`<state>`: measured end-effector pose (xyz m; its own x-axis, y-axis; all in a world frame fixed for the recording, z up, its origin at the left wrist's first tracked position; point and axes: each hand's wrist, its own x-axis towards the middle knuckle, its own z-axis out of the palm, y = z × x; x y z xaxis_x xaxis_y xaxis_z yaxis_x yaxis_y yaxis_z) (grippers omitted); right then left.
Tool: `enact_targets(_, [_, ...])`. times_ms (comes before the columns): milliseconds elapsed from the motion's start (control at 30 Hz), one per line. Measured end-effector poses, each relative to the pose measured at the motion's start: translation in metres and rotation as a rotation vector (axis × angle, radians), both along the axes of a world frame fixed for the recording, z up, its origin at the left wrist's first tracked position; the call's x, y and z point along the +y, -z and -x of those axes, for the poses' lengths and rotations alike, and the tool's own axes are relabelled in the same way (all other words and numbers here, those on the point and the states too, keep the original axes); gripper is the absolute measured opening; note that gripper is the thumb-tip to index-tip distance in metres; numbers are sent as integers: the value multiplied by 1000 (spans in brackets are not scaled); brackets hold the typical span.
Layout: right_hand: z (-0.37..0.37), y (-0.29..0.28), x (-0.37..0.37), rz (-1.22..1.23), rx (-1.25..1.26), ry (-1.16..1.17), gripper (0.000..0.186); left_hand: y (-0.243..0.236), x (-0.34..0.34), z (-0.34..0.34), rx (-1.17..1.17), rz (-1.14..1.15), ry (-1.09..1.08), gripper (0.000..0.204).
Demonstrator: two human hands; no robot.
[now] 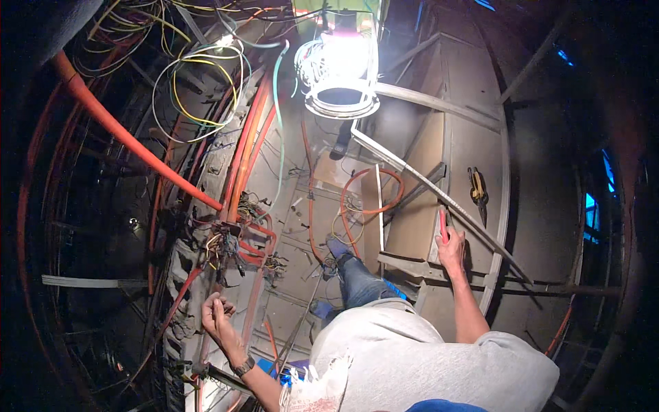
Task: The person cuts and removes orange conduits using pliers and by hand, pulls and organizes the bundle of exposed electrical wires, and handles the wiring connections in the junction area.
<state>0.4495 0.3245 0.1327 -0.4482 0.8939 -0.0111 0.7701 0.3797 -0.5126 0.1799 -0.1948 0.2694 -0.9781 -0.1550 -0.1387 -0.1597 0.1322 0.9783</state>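
Note:
My left hand, with a watch at the wrist, is raised beside orange conduits and bundles of small wires. Its fingers are curled; what they hold, if anything, is too small to make out. My right hand grips a slim red tool over a tan board, just below a long white angled metal strip. To its upper right lies a yellow and black hand tool.
A glaring work lamp sits at the top centre. Coiled cables hang upper left, beside a thick orange conduit. A looped orange hose is near the middle, and metal framing runs along the right.

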Motion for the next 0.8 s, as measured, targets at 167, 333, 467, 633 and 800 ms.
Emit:
enact_targets(167, [0,3,4,17,4,-17,46,7,8,-2,-25,-53,31,22])
enact_targets(333, [2,-4,7,43,-29,-56,46,5,31,1,-23,-91,67,22])
enact_targets(467, [-3,1,9,28,-16,-77,47,7,43,6,-2,-116,122,21])
enact_targets(633, [-2,-2,8,30,-66,-59,51,-10,67,11,37,-108,161,21])
enact_targets(800, [-4,-1,9,17,-72,-78,48,-13,73,19,39,-96,182,23])
